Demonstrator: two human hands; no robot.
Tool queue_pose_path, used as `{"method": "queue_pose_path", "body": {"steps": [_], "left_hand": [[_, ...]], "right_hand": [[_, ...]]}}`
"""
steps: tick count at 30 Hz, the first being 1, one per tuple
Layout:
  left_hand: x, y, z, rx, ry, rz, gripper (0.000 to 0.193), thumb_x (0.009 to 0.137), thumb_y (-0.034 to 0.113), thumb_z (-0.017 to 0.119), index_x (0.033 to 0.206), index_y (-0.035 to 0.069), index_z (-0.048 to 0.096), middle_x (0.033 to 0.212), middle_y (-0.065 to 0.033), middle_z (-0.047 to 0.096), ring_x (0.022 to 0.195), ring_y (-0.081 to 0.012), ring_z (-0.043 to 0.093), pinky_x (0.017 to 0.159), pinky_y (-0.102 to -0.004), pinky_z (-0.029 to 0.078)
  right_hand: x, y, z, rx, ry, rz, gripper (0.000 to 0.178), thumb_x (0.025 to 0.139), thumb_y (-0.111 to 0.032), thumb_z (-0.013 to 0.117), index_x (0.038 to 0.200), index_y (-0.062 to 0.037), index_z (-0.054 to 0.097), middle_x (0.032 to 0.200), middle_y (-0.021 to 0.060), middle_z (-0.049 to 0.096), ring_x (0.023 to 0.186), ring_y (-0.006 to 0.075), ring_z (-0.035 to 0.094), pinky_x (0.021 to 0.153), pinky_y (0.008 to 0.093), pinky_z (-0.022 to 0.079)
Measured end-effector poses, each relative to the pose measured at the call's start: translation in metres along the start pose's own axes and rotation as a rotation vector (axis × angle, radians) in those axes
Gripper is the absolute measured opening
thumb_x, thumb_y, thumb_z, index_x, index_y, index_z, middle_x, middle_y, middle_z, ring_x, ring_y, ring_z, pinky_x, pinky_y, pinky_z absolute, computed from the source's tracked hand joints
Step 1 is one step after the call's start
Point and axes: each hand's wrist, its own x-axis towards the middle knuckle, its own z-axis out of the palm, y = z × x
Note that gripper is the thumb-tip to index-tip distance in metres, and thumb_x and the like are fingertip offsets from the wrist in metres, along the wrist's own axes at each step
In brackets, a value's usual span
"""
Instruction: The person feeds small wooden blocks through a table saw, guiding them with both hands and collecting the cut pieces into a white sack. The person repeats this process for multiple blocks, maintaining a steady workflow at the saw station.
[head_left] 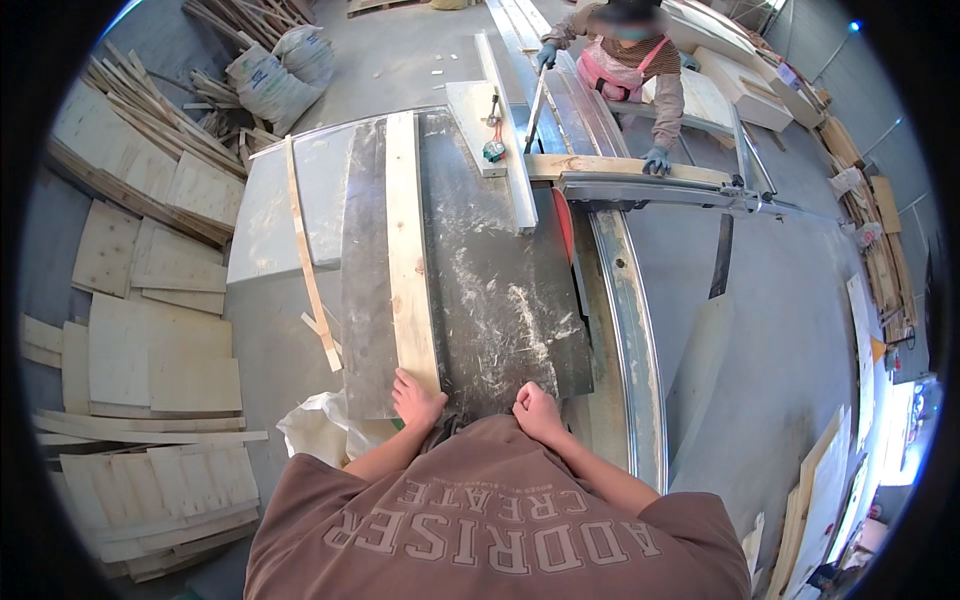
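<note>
A long pale wooden plank (pixel 407 230) lies lengthwise on the dark saw table (pixel 490 270), its near end at the table's front edge. My left hand (pixel 418 402) is closed on the left corner of that end. My right hand (pixel 538 408) is curled into a fist at the front edge, apart from the plank, with nothing visible in it. Across the table, a co-worker in blue gloves has one hand (pixel 656 161) on a shorter board (pixel 630 168) set crosswise against the fence. The co-worker's other hand (pixel 546 57) grips a bar.
Sawdust covers the table beside a red blade guard (pixel 564 225). A thin wooden strip (pixel 308 250) lies over the grey side panel. Plywood sheets (pixel 160 350) and white sacks (pixel 270 85) stand at left. A metal rail (pixel 635 340) runs along the right side.
</note>
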Motion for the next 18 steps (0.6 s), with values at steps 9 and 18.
{"method": "queue_pose_path", "body": {"steps": [9, 18], "left_hand": [[0.013, -0.012, 0.006, 0.023, -0.031, 0.072, 0.131, 0.073, 0.038, 0.092, 0.165, -0.010, 0.013, 0.150, -0.0255, 0.046, 0.136, -0.0440, 0.050, 0.110, -0.0540, 0.050], [0.003, 0.009, -0.016, 0.010, 0.007, 0.099, 0.126, 0.076, 0.039, 0.088, 0.166, -0.010, 0.014, 0.162, -0.0304, 0.036, 0.145, -0.0470, 0.042, 0.118, -0.0562, 0.041]], "right_hand": [[0.015, -0.002, 0.015, 0.010, -0.022, 0.043, 0.015, 0.089, -0.016, 0.075, 0.090, -0.0035, 0.067, 0.075, 0.0095, 0.071, 0.068, 0.0230, 0.068, 0.066, 0.0397, 0.054], [0.021, -0.003, 0.014, -0.001, 0.001, 0.027, 0.015, 0.090, -0.015, 0.074, 0.091, -0.0028, 0.067, 0.077, 0.0120, 0.073, 0.071, 0.0256, 0.071, 0.067, 0.0402, 0.055]]}}
